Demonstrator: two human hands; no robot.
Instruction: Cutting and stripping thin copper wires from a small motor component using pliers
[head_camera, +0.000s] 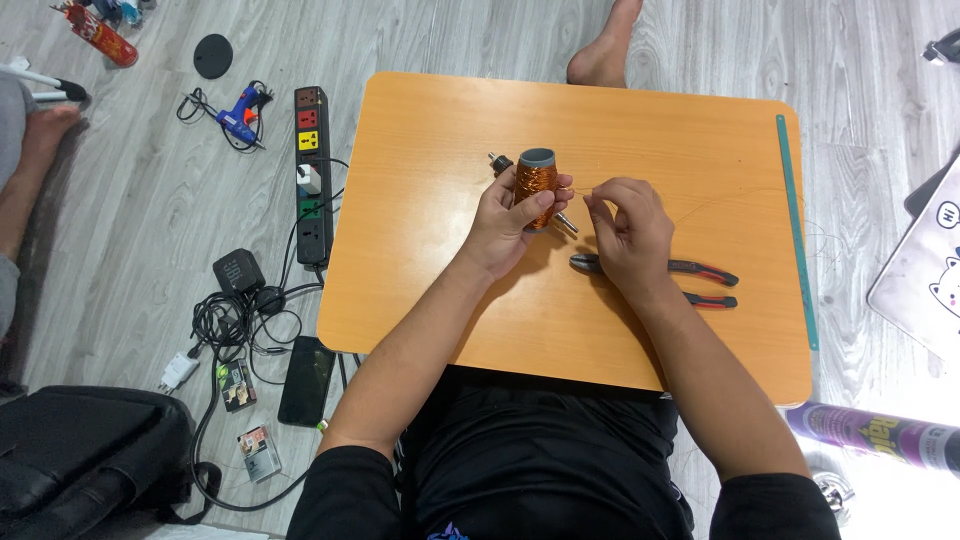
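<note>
We hold a spool of copper wire (537, 180) upright in our left hand (508, 222), above the middle of the low orange table (450, 300). The fingers wrap the coil from behind and the thumb presses across its front, so the hand is closed firmly around it; the grey rim of the spool stands clear above the grip.

Just to the right of that grip, our right hand (628, 232) is pinched, thumb and forefinger tips drawn together beside the coil. A fine strand of wire (585, 193) seems to run from the spool into the pinch, though it is too thin to follow with certainty, and a faint line continues to the right across the tabletop.

Behind the left hand's fingers, a small dark plug-like part (499, 162) lies on the table, and a short metal pin (566, 224) shows below the spool, between the two hands. Under the right hand lie pliers with red and black handles (690, 282), the handles pointing away to the right. A green ruler (796, 220) runs along the table's far right edge, well apart from both hands.

On the floor left of the left hand lie a power strip (312, 175), a blue glue gun (236, 115) and tangled cables (235, 325).
</note>
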